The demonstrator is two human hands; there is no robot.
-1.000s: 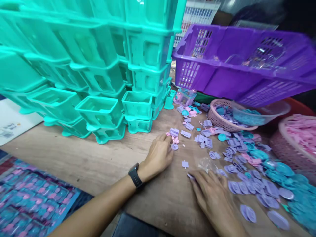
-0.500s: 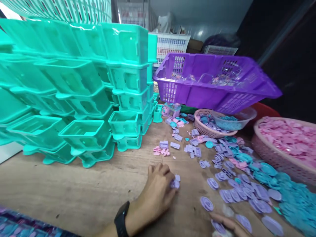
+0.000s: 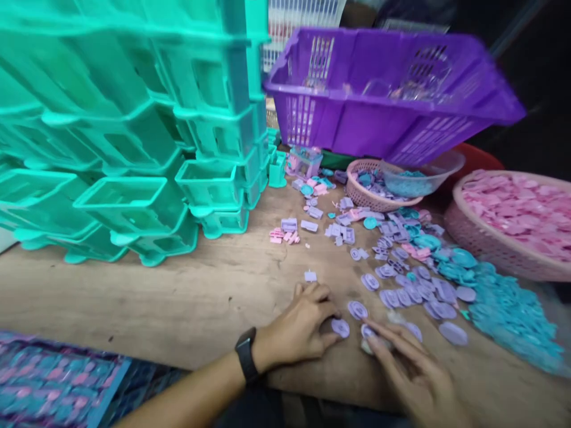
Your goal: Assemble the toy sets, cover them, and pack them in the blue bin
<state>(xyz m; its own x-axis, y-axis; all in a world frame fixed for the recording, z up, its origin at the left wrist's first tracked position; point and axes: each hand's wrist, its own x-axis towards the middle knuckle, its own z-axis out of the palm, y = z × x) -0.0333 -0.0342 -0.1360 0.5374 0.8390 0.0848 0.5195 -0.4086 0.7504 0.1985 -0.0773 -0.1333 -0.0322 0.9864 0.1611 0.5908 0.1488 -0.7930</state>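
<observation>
My left hand, with a black band on the wrist, rests low over the wooden table. Its thumb and forefinger close on the edge of a lilac oval plastic piece. To the right, my right hand pinches a smaller lilac oval piece between fingertips and thumb, with something whitish partly hidden beneath. Another lilac oval disc lies between the hands, just beyond the fingertips. A small lilac rectangular piece is on the wood ahead of my left hand.
Stacked green plastic bins stand at the left. A purple crate rises at the back, near a pink basket of pink pieces. Loose lilac parts and teal parts cover the right side. A bag of coloured pieces is lower left.
The view has tilted downward. My left hand has moved right, toward my right hand, and the small rectangular piece now lies apart from it. More of my right hand shows.
</observation>
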